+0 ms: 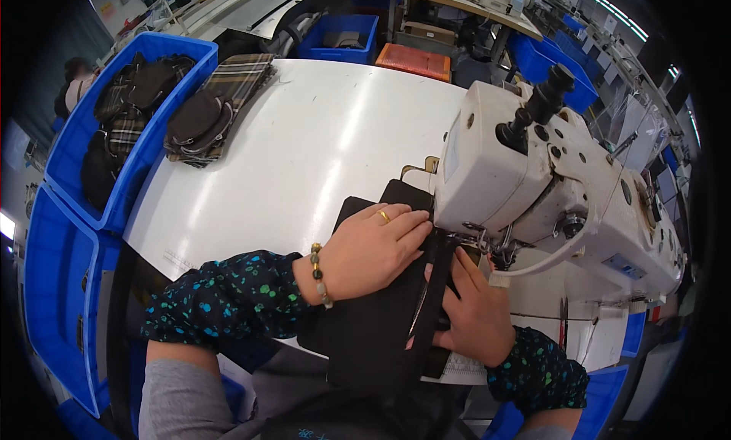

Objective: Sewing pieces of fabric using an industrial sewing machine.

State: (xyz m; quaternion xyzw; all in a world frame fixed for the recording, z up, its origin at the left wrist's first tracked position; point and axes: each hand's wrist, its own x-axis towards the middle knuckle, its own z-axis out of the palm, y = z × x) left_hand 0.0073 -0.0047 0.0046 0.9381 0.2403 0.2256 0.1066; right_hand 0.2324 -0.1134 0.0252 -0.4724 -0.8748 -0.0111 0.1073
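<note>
A black fabric piece [365,318] lies on the white table at the front of a white sewing machine [495,158]. My left hand [373,249] rests flat on it, fingers stretched toward the needle area; a ring and a beaded bracelet show on this hand. Close to the presser foot [499,253], my right hand [480,310] touches the cloth's right side, with its fingers spread. A narrow black strip [434,303] runs between the two hands toward my lap, beside a slit with a light edge. The needle itself is hard to make out.
Folded plaid cloth with dark pouches [202,120] lies at the table's far left. A blue bin [171,112] of similar pieces stands beside it, another blue bin [61,288] nearer. Red-handled scissors or tweezers [563,322] lie right of the machine. An orange crate [413,61] sits beyond the table.
</note>
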